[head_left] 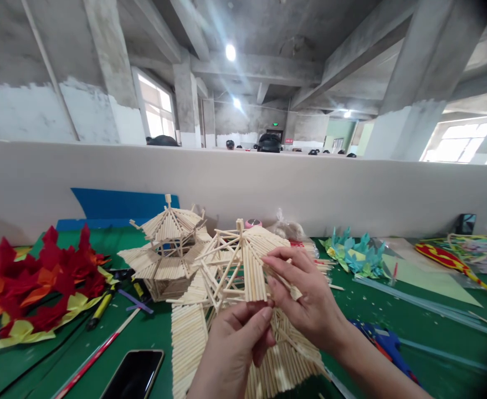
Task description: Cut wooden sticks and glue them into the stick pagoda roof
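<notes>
A roof frame of thin wooden sticks (237, 266) is held up above the green table. My left hand (235, 346) grips its lower edge from below, fingers closed on the sticks. My right hand (305, 299) pinches a single stick against the roof's right slope. Under my hands lie flat panels of glued sticks (187, 338). A finished stick pavilion (166, 252) stands just behind and to the left.
A black phone (134, 374) lies at the near edge. Red and yellow paper leaves (44, 282) spread at the left, teal paper shapes (353, 249) and coloured sheets at the right. Pens and a red rod (97, 349) lie on the green mat. A grey partition wall (351, 188) runs behind.
</notes>
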`<state>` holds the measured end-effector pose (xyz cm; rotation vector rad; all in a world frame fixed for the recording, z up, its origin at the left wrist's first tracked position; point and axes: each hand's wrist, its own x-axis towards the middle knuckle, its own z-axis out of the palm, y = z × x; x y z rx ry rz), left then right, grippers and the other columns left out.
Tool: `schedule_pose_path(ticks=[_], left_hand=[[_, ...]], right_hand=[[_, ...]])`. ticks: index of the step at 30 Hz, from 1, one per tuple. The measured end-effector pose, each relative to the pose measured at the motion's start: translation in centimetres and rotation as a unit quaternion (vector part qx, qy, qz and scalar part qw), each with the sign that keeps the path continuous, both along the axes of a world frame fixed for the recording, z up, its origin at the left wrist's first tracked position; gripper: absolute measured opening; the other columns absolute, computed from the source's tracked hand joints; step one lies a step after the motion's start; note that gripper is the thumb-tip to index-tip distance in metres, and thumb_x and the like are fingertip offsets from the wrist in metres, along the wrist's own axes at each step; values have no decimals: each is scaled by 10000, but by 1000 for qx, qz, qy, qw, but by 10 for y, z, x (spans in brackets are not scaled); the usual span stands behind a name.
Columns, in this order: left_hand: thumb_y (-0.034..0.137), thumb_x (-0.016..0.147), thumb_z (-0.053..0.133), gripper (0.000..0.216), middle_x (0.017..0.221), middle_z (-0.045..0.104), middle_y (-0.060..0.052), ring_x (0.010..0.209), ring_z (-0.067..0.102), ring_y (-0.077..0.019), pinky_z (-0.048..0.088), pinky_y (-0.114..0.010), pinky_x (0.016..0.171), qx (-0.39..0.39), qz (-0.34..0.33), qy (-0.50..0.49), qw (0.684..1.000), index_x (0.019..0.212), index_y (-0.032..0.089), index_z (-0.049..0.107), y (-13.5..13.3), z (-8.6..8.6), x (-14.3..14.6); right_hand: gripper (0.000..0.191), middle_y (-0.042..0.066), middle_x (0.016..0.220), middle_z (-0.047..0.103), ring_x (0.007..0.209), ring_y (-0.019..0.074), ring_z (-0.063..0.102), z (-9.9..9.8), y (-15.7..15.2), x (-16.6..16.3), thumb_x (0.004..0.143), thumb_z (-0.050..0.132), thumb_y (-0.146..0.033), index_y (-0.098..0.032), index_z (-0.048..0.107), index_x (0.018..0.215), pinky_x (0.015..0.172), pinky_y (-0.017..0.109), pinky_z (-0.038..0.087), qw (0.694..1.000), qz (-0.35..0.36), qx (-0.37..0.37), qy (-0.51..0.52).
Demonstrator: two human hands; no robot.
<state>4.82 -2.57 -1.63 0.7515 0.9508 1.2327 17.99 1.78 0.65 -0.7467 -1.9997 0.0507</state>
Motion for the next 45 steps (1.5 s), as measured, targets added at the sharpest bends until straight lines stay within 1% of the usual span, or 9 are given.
schedule_pose_path(ticks=[3,5,7,11,12,14,19,28,45], left_hand=[[277,669,659,124,439,555,25,372,395,-42,281,-148,381,53,13,98,994,688,156,672,-10,-5,-5],[241,701,626,73,483,578,21,412,451,-72,345,-171,400,182,76,215,956,688,184,669,-17,-8,-11],[137,712,605,115,623,628,6,513,520,-101,430,-203,497,372,159,338,850,788,203,660,-20,-7,-19],[6,681,615,286,814,656,-82,773,554,-181,451,-295,701,597,221,538,552,950,103,620,-8,-2,-33],[23,693,613,253,824,664,-95,799,549,-204,429,-328,724,606,248,564,503,934,97,628,-2,-2,-35],[62,724,600,219,871,682,-107,849,545,-237,375,-382,774,606,269,598,450,934,110,641,7,-2,-35],[126,822,483,227,947,693,-106,953,540,-247,287,-410,888,621,236,604,440,985,109,639,13,-5,-32],[83,856,283,359,935,676,-107,903,541,-233,347,-413,870,642,221,621,392,910,106,638,18,-4,-31],[68,836,307,326,928,665,-124,907,544,-238,396,-400,824,660,217,617,369,923,91,621,18,-4,-33]], right_hand=[[316,82,1040,520,974,191,469,-1,-5,4,767,509,-113,-126,565,1078,875,363,391,1000,-9,11,-13],[329,78,1059,512,984,202,461,-1,-8,7,749,543,-138,-141,567,1077,874,376,381,999,-16,22,-39],[344,80,1078,510,994,213,453,-2,-10,9,746,565,-175,-144,563,1089,878,388,370,997,-22,30,-73],[312,82,1081,522,988,217,445,-3,-12,10,769,553,-198,-139,571,1074,869,385,369,992,-39,51,-110],[302,79,1073,530,979,216,446,-3,-13,10,772,548,-196,-140,574,1067,863,382,371,991,-43,56,-114],[286,73,1051,549,961,214,448,-3,-14,9,775,543,-194,-143,581,1054,853,379,374,989,-53,66,-117],[253,70,1010,587,937,214,463,-3,-16,6,770,544,-196,-140,596,1011,836,374,376,986,-64,90,-126],[243,88,928,628,838,196,536,0,-17,1,743,539,-168,-126,626,966,740,347,429,981,-79,124,-125],[243,75,918,662,803,200,568,-2,-16,1,721,557,-176,-136,640,946,703,347,442,976,-92,150,-128]])
